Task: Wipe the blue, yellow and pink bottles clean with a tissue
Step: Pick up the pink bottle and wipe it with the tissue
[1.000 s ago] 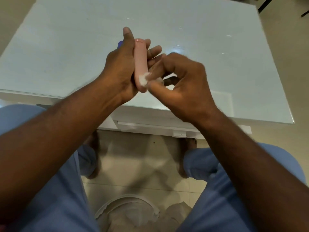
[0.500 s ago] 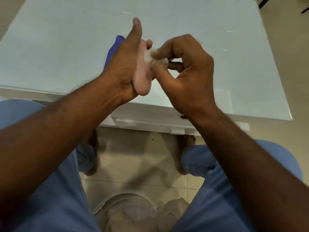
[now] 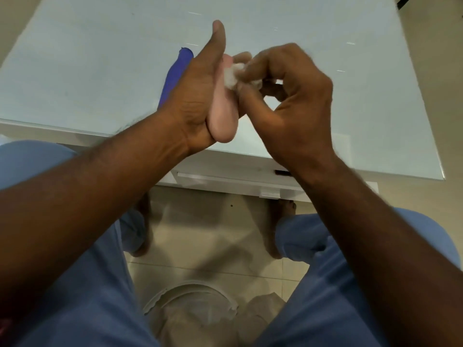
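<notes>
Seated person, head view looking down over both forearms to a glass-topped bench (image 3: 100, 78). Left hand (image 3: 193, 106) holds the pink bottle (image 3: 224, 116) above the near edge of the bench, fingers wrapped behind it and thumb pointing straight up toward the far side; the bottle's rounded near end pokes out below the palm, its far end is mostly hidden by hand and tissue. Right hand (image 3: 293, 106) has its fingers curled, pinching a small wad of white tissue (image 3: 233, 76) between thumb and fingertips; the wad presses against the upper right side of the pink bottle. The picture is blurred around the right fingertips, so exact finger placement cannot be told. Blue bottle (image 3: 175, 73) lies on the bench just left of and behind the left hand, long axis running near to far, its near part covered by the hand. Below the bench edge: blue trousers (image 3: 82, 284) on both legs, bare feet on a tiled floor (image 3: 213, 236), and a pale round bin (image 3: 190, 294) lined with a bag, between the knees.
</notes>
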Motion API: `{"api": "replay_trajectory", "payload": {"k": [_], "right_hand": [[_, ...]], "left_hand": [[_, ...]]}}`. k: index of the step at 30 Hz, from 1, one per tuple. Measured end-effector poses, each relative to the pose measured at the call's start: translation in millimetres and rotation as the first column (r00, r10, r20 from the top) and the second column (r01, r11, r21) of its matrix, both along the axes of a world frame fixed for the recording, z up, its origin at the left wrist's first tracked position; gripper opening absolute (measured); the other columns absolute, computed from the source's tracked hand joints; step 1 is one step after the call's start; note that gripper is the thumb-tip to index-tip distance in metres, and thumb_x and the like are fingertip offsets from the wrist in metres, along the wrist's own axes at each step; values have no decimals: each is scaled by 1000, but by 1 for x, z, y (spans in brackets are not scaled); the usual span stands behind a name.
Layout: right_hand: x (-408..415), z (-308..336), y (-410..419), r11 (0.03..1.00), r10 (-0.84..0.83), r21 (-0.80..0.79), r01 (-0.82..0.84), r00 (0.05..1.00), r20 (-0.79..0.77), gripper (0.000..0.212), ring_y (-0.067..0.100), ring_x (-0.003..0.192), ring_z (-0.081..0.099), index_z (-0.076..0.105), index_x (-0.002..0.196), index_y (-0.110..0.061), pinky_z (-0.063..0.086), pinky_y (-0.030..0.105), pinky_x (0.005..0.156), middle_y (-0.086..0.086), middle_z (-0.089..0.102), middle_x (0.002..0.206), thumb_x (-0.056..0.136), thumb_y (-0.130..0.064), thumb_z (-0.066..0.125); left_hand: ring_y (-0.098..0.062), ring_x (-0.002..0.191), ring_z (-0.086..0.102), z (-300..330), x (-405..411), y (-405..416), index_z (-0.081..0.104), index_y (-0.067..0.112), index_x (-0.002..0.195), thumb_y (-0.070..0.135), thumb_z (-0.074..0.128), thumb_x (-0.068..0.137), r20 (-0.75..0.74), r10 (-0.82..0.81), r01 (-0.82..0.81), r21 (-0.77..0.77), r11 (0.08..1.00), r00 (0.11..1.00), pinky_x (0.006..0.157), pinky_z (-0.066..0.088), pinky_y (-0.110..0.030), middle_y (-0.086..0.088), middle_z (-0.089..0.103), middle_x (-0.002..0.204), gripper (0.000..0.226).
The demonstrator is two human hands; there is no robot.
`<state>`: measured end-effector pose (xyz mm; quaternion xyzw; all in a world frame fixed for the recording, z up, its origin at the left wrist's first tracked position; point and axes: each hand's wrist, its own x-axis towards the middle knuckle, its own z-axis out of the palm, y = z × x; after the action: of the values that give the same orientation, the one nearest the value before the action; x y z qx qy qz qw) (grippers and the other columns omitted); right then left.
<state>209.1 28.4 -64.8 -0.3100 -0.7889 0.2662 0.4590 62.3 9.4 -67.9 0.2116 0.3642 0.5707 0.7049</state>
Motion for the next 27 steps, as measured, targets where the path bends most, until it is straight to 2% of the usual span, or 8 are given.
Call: {"api": "replay_trajectory", "payload": {"k": [3, 5, 10, 12, 14, 17, 24, 27], "right_hand": [[0, -6, -3, 994, 104, -33, -101, 987, 119, 3, 22, 90, 71, 74, 86, -2, 61, 35, 71, 11, 73, 92, 85, -4, 76], [0, -5, -6, 985, 173, -21, -172, 972, 158, 9, 23, 85, 70, 73, 79, -2, 59, 35, 68, 10, 73, 84, 83, -10, 76], [-1, 3, -2, 993, 19, 116, -21, 1000, 19, 2, 20, 90, 71, 73, 85, 3, 60, 30, 69, 15, 70, 92, 84, 3, 74], [-1, 1, 0, 996, 2, 84, -2, 1000, 0, 2, 21, 90, 71, 73, 88, 4, 62, 34, 70, 15, 69, 94, 86, 6, 73], [-1, -4, -1, 998, 56, 27, -58, 996, 63, 2, 23, 93, 72, 74, 88, 1, 62, 37, 72, 12, 71, 96, 86, 2, 74], [-3, -7, -5, 984, 176, 15, -180, 973, 150, 4, 25, 89, 71, 76, 82, -3, 59, 36, 70, 11, 72, 89, 84, -5, 78], [0, 4, -1, 999, 9, 35, -7, 999, -42, 2, 19, 92, 73, 73, 89, 4, 62, 35, 70, 16, 72, 93, 87, 3, 73], [2, -1, -1, 988, 148, -46, -145, 986, 75, 3, 27, 96, 73, 75, 88, -1, 63, 39, 73, 14, 72, 96, 86, 1, 76]], "left_hand": [[-27, 100, 65, -2, -2, 2, 50, 4, 111, 61, 33, 104, -18, 26, -26, -33, 999, 1000, 95, 56, -40, -11, 60, 100, 60], [-27, 104, 67, -4, -3, 0, 50, 8, 115, 60, 33, 105, -22, 66, -67, -49, 997, 998, 86, 59, -43, -13, 63, 111, 56], [-35, 129, 57, 0, -1, 0, 45, -2, 138, 58, 32, 106, 30, 36, -36, -17, 999, 999, 116, 41, -49, -17, 55, 121, 70], [-35, 126, 54, 0, 1, 0, 52, -2, 129, 56, 30, 106, 17, 31, -31, -14, 999, 999, 119, 36, -46, -17, 55, 115, 67], [-30, 109, 60, 0, 0, -1, 55, 5, 108, 56, 33, 106, -7, 45, -45, -38, 998, 999, 105, 49, -39, -12, 57, 101, 56], [-30, 103, 66, -1, -5, -3, 51, 7, 111, 57, 39, 105, 40, 104, -101, -75, 992, 994, 84, 59, -41, -14, 62, 109, 52], [-25, 92, 69, 9, -1, -7, 52, 7, 114, 50, 36, 108, 73, 90, -89, -16, 996, 993, 85, 57, -36, -8, 68, 88, 47], [-26, 89, 66, 7, -1, -8, 56, 7, 102, 50, 38, 107, 26, 80, -80, -33, 996, 996, 84, 57, -40, -9, 64, 89, 47]]}}
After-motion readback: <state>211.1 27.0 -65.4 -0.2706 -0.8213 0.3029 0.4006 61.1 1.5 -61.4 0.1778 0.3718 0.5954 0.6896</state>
